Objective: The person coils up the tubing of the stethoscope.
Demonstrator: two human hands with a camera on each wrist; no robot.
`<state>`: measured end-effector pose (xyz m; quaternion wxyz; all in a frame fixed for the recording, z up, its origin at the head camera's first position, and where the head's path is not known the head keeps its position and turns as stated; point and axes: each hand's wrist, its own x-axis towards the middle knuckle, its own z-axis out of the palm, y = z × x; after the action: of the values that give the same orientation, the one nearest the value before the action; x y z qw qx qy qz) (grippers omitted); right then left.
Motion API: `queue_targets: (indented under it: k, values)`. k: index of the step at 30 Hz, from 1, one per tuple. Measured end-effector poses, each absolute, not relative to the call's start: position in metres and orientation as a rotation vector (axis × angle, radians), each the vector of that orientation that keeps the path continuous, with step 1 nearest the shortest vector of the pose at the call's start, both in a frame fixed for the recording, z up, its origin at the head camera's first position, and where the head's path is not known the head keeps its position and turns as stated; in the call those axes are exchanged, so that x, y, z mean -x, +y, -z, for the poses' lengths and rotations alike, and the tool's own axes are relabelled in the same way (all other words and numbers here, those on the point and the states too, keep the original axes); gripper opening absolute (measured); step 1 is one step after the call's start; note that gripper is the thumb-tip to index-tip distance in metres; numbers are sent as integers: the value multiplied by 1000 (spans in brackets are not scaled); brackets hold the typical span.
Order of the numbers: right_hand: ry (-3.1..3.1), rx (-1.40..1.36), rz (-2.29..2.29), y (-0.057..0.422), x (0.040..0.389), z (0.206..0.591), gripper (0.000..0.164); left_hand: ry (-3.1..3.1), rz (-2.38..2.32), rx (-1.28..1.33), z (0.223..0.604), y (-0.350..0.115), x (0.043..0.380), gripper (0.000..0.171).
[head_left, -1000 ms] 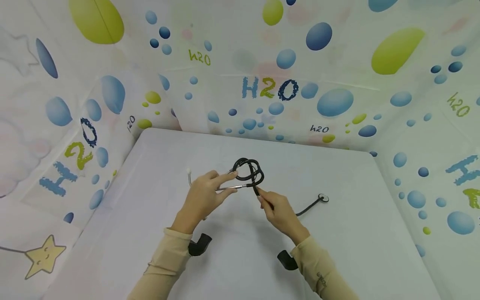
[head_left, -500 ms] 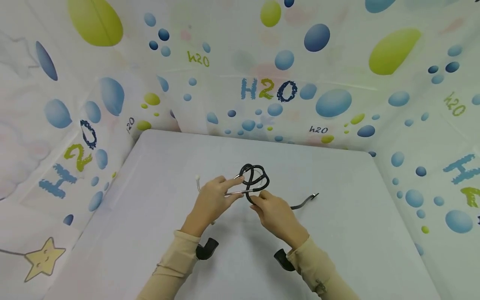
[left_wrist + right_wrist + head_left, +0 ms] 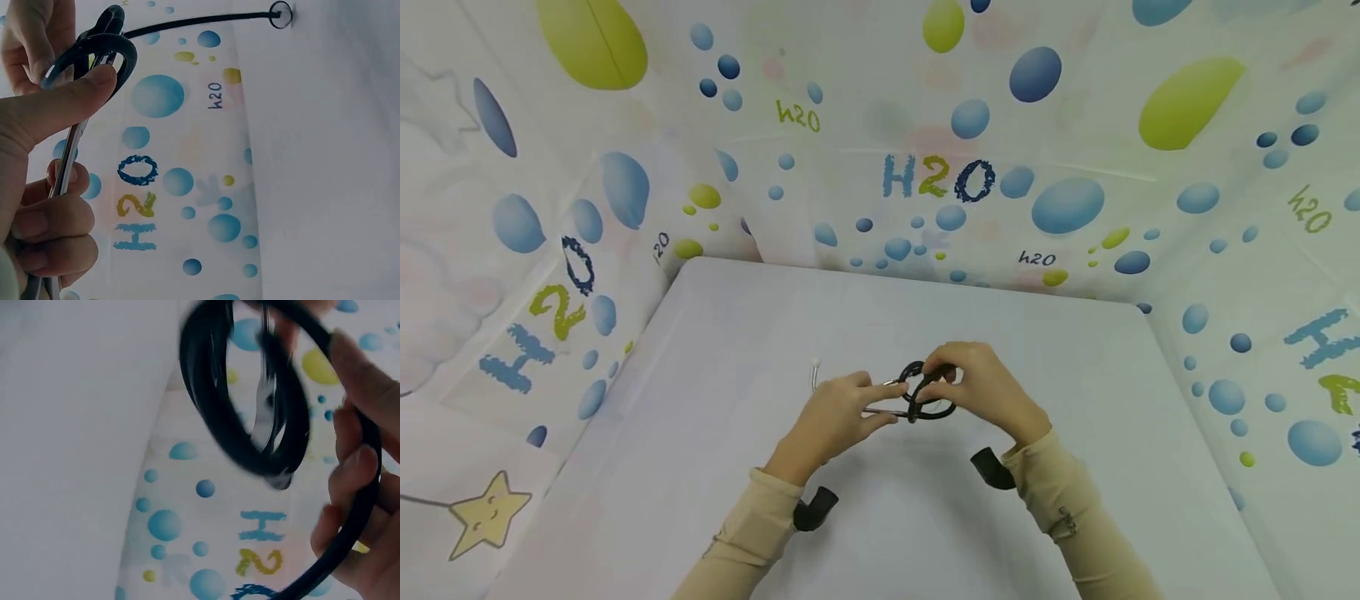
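Note:
A black stethoscope (image 3: 934, 415) with its tubing wound into loops is held up over the white table. My left hand (image 3: 831, 417) grips its metal ear tubes (image 3: 74, 147) between thumb and fingers, and one pale ear tip (image 3: 816, 362) sticks out beyond that hand. With thumb and fingers, my right hand (image 3: 988, 387) pinches the black tubing (image 3: 369, 462) at the right of the coil. The round chest piece (image 3: 281, 15) shows at the end of a straight stretch of tube in the left wrist view; in the head view it is hidden.
The white table (image 3: 760, 317) spreads under both hands. Patterned sheeting (image 3: 850, 125) with blue and green drops stands behind it and at both sides. A black curved piece (image 3: 816, 509) sits at the left wrist, another black piece (image 3: 992, 469) at the right.
My right hand has come up from below the loops to their right side, taking the tubing with it. My left hand and the ear tubes have shifted right and slightly down.

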<state>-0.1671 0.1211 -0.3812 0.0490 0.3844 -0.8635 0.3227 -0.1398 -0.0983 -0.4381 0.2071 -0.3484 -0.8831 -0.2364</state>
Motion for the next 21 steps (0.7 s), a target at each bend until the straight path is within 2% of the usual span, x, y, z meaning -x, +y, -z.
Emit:
queue_targets:
  k: [9,18,21]
  values:
    - [-2592,-1216,-1590,132,198,396,15,-2355,696,1034,434,-99,134,40]
    - [-2590,-1249,-1830,136,205,407,14,-2353,736,1059,434,-100,133,40]
    - [-2591,-1163,-1893,139,207,413,14,-2341,753,1079,434,-100,132,38]
